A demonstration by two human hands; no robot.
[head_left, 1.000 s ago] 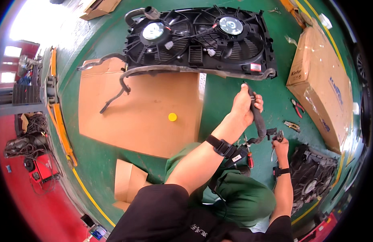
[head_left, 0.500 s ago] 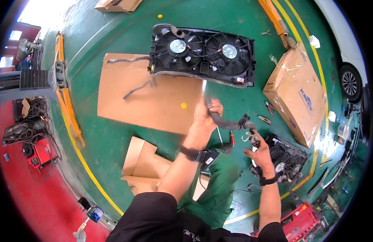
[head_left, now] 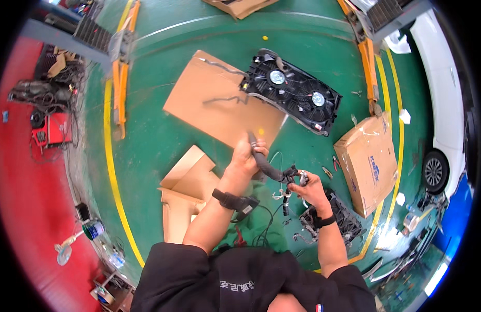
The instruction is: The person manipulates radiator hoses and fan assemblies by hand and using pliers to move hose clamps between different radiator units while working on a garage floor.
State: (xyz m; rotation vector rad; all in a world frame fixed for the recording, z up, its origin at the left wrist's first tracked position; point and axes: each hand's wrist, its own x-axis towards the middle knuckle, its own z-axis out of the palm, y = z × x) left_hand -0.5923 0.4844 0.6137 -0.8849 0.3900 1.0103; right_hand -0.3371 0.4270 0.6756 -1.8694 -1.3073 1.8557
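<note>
A thick dark-grey hose [head_left: 272,170] runs between my two hands above the floor. My left hand [head_left: 244,159] is wrapped round its upper end, near the edge of the cardboard sheet [head_left: 214,117]. At the other end, my right hand [head_left: 311,190] grips the hose by its metal-coloured fittings, and a dark piece with pale clips [head_left: 286,200] hangs below the fingers. Ahead lies a black radiator assembly [head_left: 294,101] with two fans, partly over the sheet. Behind my right wrist rests another black assembly [head_left: 347,218], partly covered by my arm.
A large cardboard box [head_left: 362,171] lies to the right, with red-handled pliers [head_left: 336,163] beside it. Folded cardboard [head_left: 180,179] is left of my left forearm. Orange lift arms [head_left: 119,99] flank the floor, and a white car [head_left: 430,88] stands far right.
My head view has turned and shifted. My right hand has moved closer to my left along the hose, and its fingers have closed on the fittings. The left grip stays.
</note>
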